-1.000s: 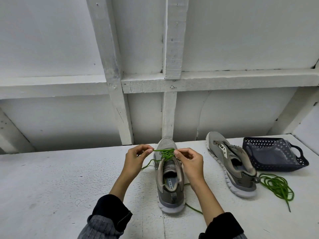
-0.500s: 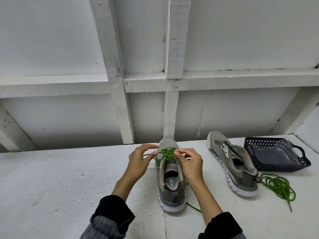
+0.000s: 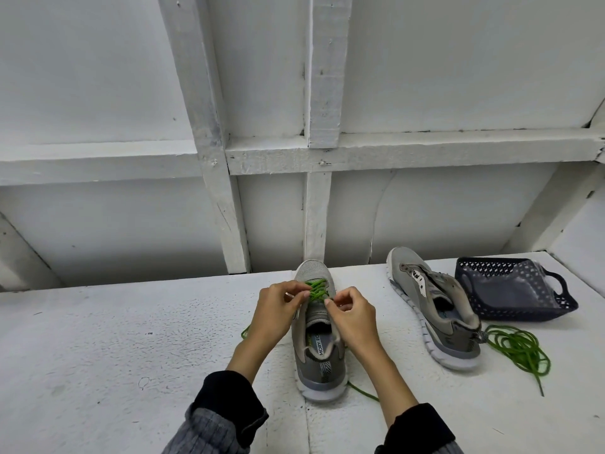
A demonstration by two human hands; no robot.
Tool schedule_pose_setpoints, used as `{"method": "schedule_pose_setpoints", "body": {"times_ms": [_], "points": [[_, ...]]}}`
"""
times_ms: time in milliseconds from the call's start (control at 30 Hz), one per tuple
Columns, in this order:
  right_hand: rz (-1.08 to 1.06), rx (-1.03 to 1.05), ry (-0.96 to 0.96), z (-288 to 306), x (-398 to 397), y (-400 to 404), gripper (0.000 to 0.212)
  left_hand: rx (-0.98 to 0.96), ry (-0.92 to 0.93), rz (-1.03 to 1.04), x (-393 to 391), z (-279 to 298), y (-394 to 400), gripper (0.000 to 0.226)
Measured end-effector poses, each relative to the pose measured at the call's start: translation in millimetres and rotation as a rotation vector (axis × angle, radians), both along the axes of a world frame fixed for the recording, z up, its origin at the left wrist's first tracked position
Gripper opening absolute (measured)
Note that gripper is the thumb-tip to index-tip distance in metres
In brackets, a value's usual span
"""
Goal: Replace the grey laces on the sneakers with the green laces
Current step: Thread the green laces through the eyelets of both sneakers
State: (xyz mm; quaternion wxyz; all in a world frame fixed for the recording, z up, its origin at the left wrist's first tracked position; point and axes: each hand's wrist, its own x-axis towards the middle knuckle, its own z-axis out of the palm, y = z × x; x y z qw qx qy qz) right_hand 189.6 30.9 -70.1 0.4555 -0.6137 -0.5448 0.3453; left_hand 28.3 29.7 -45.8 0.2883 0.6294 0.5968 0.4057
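Observation:
A grey sneaker (image 3: 319, 365) stands in the middle of the white table, toe pointing away from me. A green lace (image 3: 317, 290) crosses its front eyelets. My left hand (image 3: 278, 314) is at the shoe's left side, fingers curled at the lace. My right hand (image 3: 352, 317) pinches the green lace at the right eyelets. Loose lace ends trail at the left of the shoe and by its heel (image 3: 361, 392). A second grey sneaker (image 3: 435, 317) without laces lies to the right. A coiled green lace (image 3: 520, 350) lies beside its heel.
A dark perforated plastic basket (image 3: 510, 291) sits at the back right of the table (image 3: 114, 355). A white wall with wooden beams (image 3: 216, 198) rises just behind the table's far edge.
Both hands have drawn closer together over the eyelets, the left hand shifting right toward the lace. The sneakers and coiled lace have not moved.

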Motion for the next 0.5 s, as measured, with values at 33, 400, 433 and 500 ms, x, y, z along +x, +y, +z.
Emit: {"method": "schedule_pose_setpoints", "body": {"times_ms": [33,400,433,500], "points": [[0.002,0.007,-0.010,-1,0,0,0.017,0.004,0.011,0.010,2,0,0,0.010],[0.007,-0.208,0.564,-16,13,0,0.012,0.143,0.516,-0.066,21,0,-6,0.019],[0.004,-0.210,0.586,-15,13,0,0.012,0.149,0.568,-0.091,23,0,-6,0.021],[0.000,-0.210,0.612,-15,13,1,0.012,0.169,0.658,-0.135,25,0,-7,0.023]]}}
